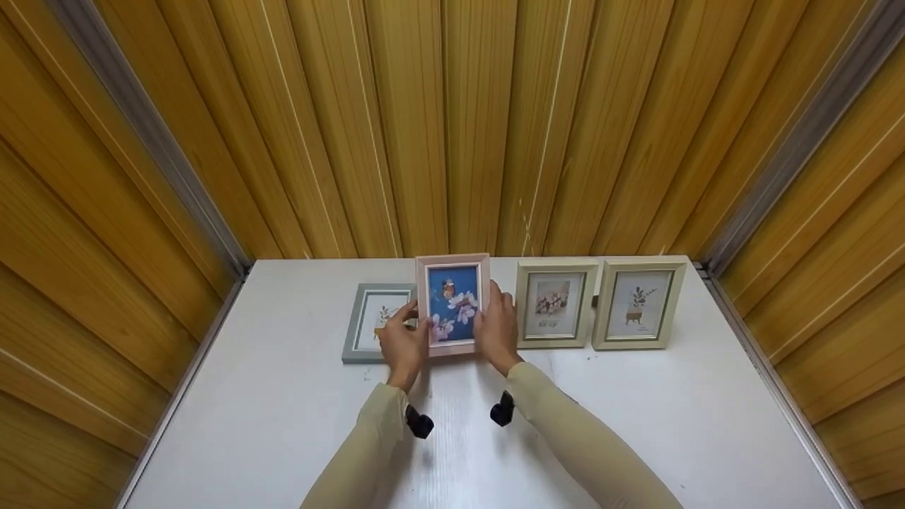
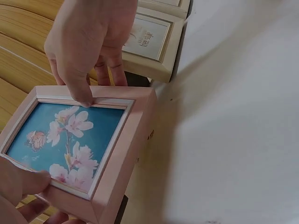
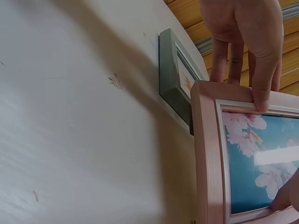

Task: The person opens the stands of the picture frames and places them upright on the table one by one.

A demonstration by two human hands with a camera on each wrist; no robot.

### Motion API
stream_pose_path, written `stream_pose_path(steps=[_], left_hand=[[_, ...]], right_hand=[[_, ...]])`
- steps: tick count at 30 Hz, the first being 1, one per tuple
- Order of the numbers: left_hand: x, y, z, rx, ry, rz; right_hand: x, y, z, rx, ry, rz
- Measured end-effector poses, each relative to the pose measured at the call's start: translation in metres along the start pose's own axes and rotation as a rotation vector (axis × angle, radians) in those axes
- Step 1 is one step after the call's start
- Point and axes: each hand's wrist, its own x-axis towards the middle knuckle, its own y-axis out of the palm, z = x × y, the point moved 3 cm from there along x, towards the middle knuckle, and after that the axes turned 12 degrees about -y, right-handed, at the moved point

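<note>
A pink picture frame (image 1: 452, 349) with a blue flower picture is held by both hands in the head view, face toward me. My left hand (image 1: 405, 346) grips its left side, thumb on the front edge and fingers behind. On the opposite side my right hand (image 1: 499, 329) pinches it the same way. Both wrist views show the thumbs pressing the inner border of the pink frame (image 2: 124, 154). Left of it, partly covered by the left hand and pink frame, stands a grey-green picture frame (image 1: 355, 323). The pink frame's lower edge looks raised off the table in the wrist views.
Two cream picture frames stand to the right: one with a flower print (image 1: 521, 304), another with a plant print (image 1: 675, 307). They rest on a white table (image 1: 452, 452). Wood-patterned walls (image 1: 474, 127) rise behind and at both sides, with grey metal rails (image 1: 799, 141) in the corners.
</note>
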Motion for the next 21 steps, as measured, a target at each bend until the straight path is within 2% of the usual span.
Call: stream_pose_path(steps=[8,16,21], left_hand=[[-0.011,-0.007,-0.005,-0.019,0.016,0.041],[-0.021,-0.007,-0.01,-0.021,0.092,0.008],[-0.023,-0.006,-0.01,0.001,0.086,0.001]], right_hand=[[0.009,0.003,-0.004,0.014,0.021,0.02],[0.016,0.005,-0.009,0.045,0.038,0.033],[0.016,0.006,-0.012,0.043,0.034,0.053]])
